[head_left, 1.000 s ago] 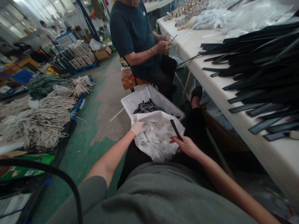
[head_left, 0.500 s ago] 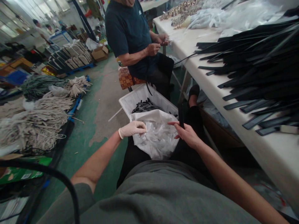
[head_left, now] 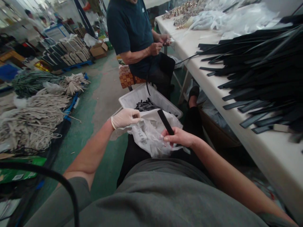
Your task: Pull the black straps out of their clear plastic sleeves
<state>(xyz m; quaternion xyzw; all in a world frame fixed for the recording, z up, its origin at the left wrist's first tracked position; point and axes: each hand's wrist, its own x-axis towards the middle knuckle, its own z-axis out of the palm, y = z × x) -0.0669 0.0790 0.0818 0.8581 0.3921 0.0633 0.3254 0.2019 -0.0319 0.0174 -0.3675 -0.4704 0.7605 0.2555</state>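
Observation:
My left hand [head_left: 126, 118], in a pale thin glove, is closed on the left edge of a white plastic bag [head_left: 144, 135] that lies over my lap. Dark markings show on the bag's side. In my right hand [head_left: 180, 136] is a short black strip [head_left: 165, 122], tilted up and to the left above the bag. The right fingertips are close to the bag; I cannot tell whether they also pinch it. Just beyond the bag stands a white plastic bin [head_left: 129, 98] with black strips [head_left: 145, 105] in it.
A co-worker [head_left: 129, 34] sits ahead, both hands at a thin black strap. To the right, a long white table [head_left: 213, 83] bears a heap of black straps [head_left: 262, 69], plastic bags and metal fittings. Beige cord bundles [head_left: 35, 119] lie on the left.
My left hand has risen and moved left with the bag's edge, and the loose white pieces in the bag are now covered. My right hand has moved left, its black strip now tilted.

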